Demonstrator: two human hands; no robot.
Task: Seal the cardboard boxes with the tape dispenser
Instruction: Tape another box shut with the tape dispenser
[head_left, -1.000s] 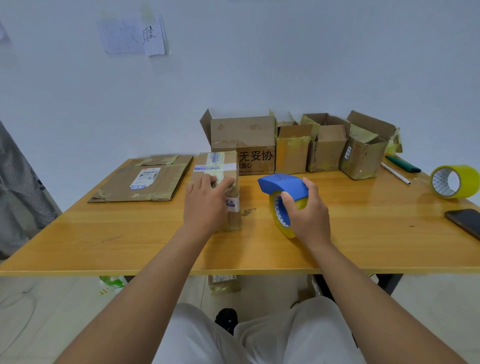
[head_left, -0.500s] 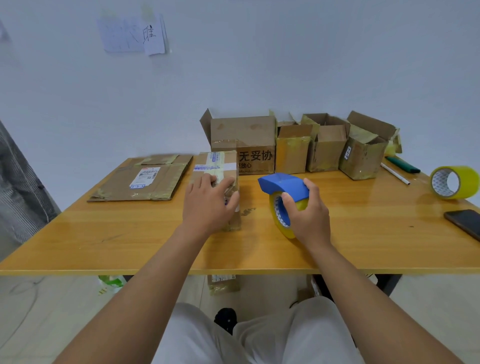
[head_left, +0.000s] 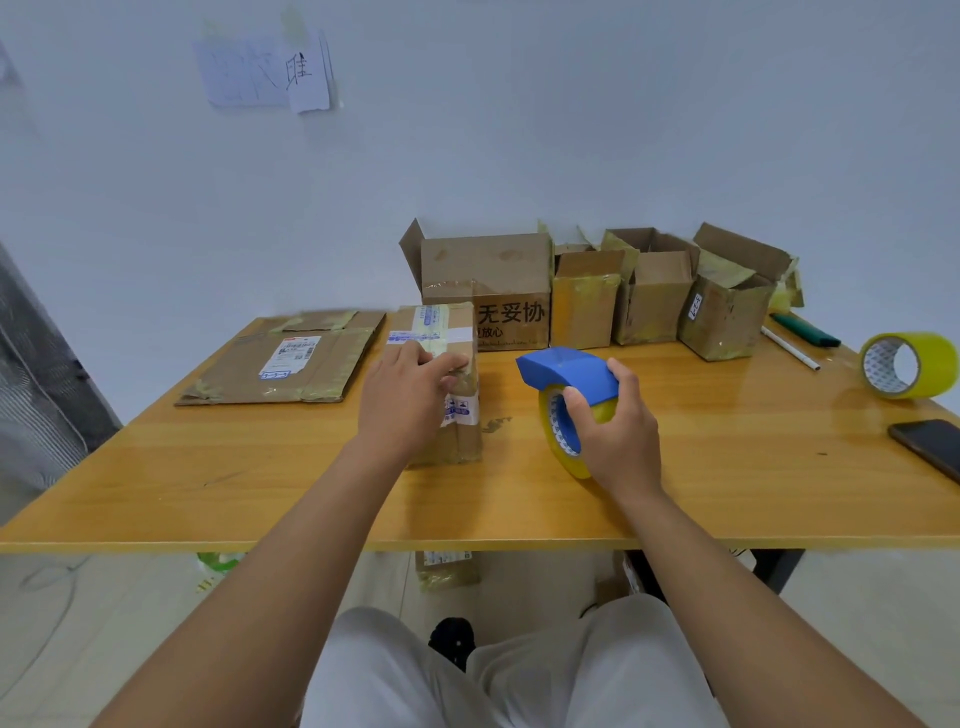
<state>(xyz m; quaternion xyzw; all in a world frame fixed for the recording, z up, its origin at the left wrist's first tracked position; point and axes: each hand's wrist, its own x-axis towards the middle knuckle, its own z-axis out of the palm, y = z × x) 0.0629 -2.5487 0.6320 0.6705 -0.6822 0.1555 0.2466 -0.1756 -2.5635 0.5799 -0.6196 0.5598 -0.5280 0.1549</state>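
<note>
A closed cardboard box (head_left: 441, 384) with shipping labels stands near the middle of the wooden table (head_left: 260, 483). The left hand (head_left: 405, 405) lies on top of this box, fingers curled over its near end and thumb against its right edge, gripping it. Just right of the box, the right hand (head_left: 618, 431) clutches a blue tape dispenser (head_left: 569, 387) loaded with yellow tape, fingers hooked through the roll's core; the roll touches the table. Behind the box, four open cardboard boxes (head_left: 587, 296) line the wall. Left of the box lies a flattened carton (head_left: 280, 366). Far right of the box sit a spare tape roll (head_left: 909, 366), a dark phone (head_left: 930, 447), a pen (head_left: 789, 348) and a green marker (head_left: 805, 330).
</note>
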